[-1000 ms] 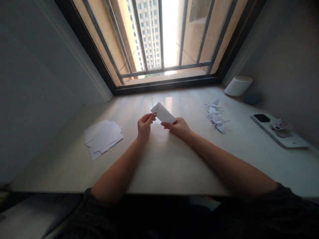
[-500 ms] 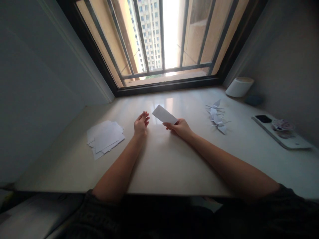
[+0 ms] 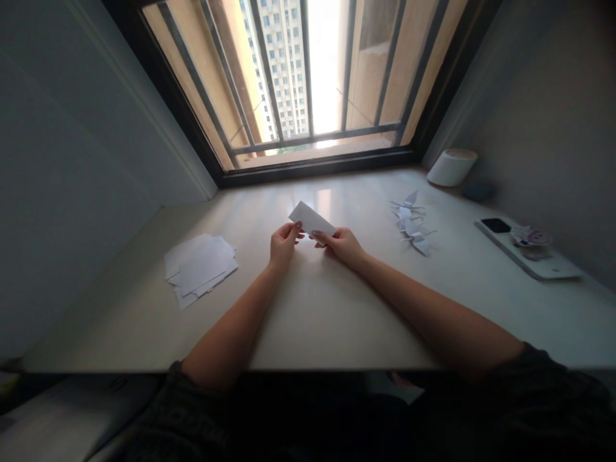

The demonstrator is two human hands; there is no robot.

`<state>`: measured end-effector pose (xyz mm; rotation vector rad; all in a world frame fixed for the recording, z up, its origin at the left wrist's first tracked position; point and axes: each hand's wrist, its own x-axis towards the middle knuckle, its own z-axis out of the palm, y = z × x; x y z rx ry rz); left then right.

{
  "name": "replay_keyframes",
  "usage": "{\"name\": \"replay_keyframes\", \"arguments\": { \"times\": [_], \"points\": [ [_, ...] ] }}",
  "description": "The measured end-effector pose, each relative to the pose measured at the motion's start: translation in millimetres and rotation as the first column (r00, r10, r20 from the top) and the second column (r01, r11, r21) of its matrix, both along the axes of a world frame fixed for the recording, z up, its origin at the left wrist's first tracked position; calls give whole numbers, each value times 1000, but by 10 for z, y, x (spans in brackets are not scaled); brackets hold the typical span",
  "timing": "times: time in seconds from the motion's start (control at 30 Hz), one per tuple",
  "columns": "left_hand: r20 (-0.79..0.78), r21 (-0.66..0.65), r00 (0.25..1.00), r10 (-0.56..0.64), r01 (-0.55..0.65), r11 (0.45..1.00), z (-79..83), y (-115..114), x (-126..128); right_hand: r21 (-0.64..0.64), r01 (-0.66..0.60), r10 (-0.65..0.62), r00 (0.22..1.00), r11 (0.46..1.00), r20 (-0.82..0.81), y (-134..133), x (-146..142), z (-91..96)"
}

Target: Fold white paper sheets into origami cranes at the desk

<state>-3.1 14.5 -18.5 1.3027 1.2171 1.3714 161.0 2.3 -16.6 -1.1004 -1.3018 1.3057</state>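
Both hands hold a folded sheet of white paper (image 3: 312,219), tilted above the table in the middle of the head view. My left hand (image 3: 283,245) pinches its left end between thumb and fingers. At the lower right end, my right hand (image 3: 344,246) grips it with the thumb on top. To the left lies a loose stack of white paper sheets (image 3: 205,266). Several white folded paper cranes (image 3: 411,226) sit in a row to the right of my right hand.
A phone (image 3: 534,256) with a round ornament on its back lies at the right. Behind it stand a white slanted cup-like object (image 3: 451,167) and a dark rounded item (image 3: 478,190) by the wall. A barred window (image 3: 312,138) borders the white tabletop (image 3: 337,321) at the back.
My left hand has moved right and closed on the left end of the folded paper. My right hand keeps its grip. The whole view has shifted slightly.
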Motion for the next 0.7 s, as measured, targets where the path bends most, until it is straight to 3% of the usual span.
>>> {"name": "replay_keyframes", "arguments": {
  "times": [0.3,0.7],
  "points": [
    [-43,33,999,-8,10,999,-47,29,18,-14,13,-16,977,1000,-213,104,-34,-119],
    [-85,49,996,-37,41,998,-69,44,-4,112,-10,29,985,994,-171,141,-60,-222]
  ]
}}
